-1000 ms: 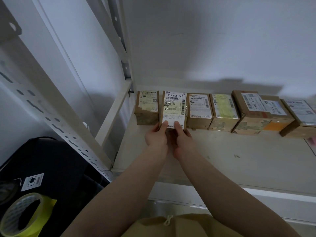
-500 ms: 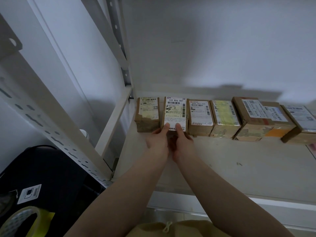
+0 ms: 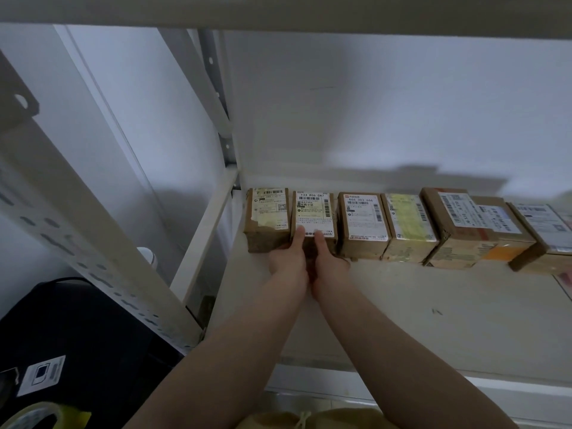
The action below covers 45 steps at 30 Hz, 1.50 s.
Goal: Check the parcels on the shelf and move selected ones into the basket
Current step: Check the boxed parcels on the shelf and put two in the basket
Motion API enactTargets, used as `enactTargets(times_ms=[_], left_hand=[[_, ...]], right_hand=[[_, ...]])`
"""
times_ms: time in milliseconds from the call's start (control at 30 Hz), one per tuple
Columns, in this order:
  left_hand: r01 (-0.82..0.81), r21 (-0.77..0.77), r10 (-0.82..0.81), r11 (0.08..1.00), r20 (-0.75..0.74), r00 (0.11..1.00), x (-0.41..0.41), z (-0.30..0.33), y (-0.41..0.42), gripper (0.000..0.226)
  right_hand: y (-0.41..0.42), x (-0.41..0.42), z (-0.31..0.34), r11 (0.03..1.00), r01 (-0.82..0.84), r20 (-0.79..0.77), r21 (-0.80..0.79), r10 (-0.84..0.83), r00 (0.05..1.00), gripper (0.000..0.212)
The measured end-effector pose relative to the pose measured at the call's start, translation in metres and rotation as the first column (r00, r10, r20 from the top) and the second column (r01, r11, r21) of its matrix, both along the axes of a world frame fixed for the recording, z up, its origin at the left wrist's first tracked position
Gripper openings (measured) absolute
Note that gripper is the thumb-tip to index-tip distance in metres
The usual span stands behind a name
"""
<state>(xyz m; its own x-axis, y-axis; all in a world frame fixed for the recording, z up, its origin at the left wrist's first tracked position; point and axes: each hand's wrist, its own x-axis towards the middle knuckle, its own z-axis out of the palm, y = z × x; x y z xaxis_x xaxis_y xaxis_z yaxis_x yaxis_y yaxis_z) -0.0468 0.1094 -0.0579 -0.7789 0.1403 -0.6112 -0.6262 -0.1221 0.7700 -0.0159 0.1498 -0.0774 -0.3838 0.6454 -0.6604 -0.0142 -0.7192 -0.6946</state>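
Note:
Several brown cardboard parcels with white labels stand in a row along the back of the white shelf (image 3: 402,311). Both hands hold the second parcel from the left (image 3: 313,212), labelled "133 R06 0A7". My left hand (image 3: 289,257) grips its lower left corner, thumb on the label. My right hand (image 3: 328,258) grips its lower right corner, thumb on the label too. The parcel sits in line between the leftmost parcel (image 3: 267,219) and the third parcel (image 3: 362,222). No basket is in view.
More parcels (image 3: 458,224) continue to the right edge. A perforated white upright (image 3: 93,243) slants across the left. Below left lie a black bag (image 3: 77,335) and a roll of yellow tape (image 3: 43,416). The shelf above (image 3: 278,10) spans the top.
The labelled parcel has gone back from a slightly raised, forward position into the row. Both hands stayed on its lower corners. The view tilted upward, showing the shelf above.

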Motion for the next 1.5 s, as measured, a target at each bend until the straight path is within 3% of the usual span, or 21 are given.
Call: enactTargets(times_ms=[433, 500, 600, 733, 900, 1000, 1133, 1167, 1267, 1300, 1400, 1433, 1500], left_hand=[[0.029, -0.003, -0.029, 1.000, 0.049, 0.998, -0.007, 0.001, 0.000, 0.042], [0.057, 0.011, -0.058, 0.998, 0.065, 0.996, -0.004, 0.002, 0.000, 0.055], [0.128, 0.036, -0.132, 0.991, 0.128, 0.983, 0.003, -0.006, 0.004, 0.093], [0.229, 0.044, -0.233, 0.972, 0.148, 0.961, 0.022, -0.005, 0.018, 0.064], [0.321, 0.087, -0.332, 0.943, 0.193, 0.923, 0.043, 0.006, 0.047, 0.051], [0.324, 0.091, -0.336, 0.942, 0.215, 0.917, 0.046, 0.010, 0.063, 0.077], [0.275, 0.043, -0.277, 0.961, 0.228, 0.933, 0.047, -0.003, 0.083, 0.096], [0.269, 0.029, -0.268, 0.963, 0.237, 0.934, 0.048, -0.003, 0.085, 0.098], [0.219, -0.019, -0.211, 0.975, 0.212, 0.954, 0.050, 0.004, 0.083, 0.084], [0.207, -0.036, -0.197, 0.978, 0.195, 0.961, 0.049, 0.004, 0.082, 0.079], [0.191, -0.056, -0.179, 0.980, 0.178, 0.968, 0.050, 0.000, 0.082, 0.081], [0.177, -0.040, -0.168, 0.983, 0.171, 0.971, 0.051, -0.001, 0.082, 0.082], [0.155, -0.009, -0.151, 0.988, 0.173, 0.973, 0.053, -0.005, 0.081, 0.086]], right_hand=[[0.001, 0.000, 0.008, 1.000, -0.022, 0.056, 0.020, 0.021, 0.998, 0.088], [0.002, 0.005, 0.006, 0.999, -0.048, 0.059, 0.014, 0.047, 0.997, 0.087], [0.009, 0.016, 0.006, 0.999, -0.031, 0.083, 0.010, 0.030, 0.996, 0.083], [0.031, 0.033, 0.011, 0.999, 0.033, 0.139, 0.016, -0.034, 0.990, 0.085], [0.060, 0.044, 0.016, 0.995, 0.094, 0.090, -0.035, -0.090, 0.992, 0.074], [0.068, 0.044, 0.019, 0.991, 0.102, 0.039, -0.088, -0.099, 0.994, 0.086], [0.085, 0.039, -0.012, 0.994, 0.070, 0.064, -0.089, -0.065, 0.996, 0.131], [0.084, 0.041, -0.010, 0.994, 0.068, 0.056, -0.085, -0.063, 0.996, 0.131], [0.080, 0.047, 0.002, 0.997, 0.073, 0.045, -0.033, -0.072, 0.996, 0.104], [0.080, 0.048, 0.001, 0.998, 0.064, 0.057, -0.019, -0.063, 0.996, 0.106], [0.089, 0.046, -0.023, 1.000, 0.027, 0.104, -0.009, -0.026, 0.994, 0.151], [0.092, 0.046, -0.029, 1.000, 0.016, 0.105, -0.018, -0.014, 0.994, 0.155], [0.089, 0.052, -0.022, 1.000, -0.005, 0.086, -0.024, 0.007, 0.996, 0.136]])
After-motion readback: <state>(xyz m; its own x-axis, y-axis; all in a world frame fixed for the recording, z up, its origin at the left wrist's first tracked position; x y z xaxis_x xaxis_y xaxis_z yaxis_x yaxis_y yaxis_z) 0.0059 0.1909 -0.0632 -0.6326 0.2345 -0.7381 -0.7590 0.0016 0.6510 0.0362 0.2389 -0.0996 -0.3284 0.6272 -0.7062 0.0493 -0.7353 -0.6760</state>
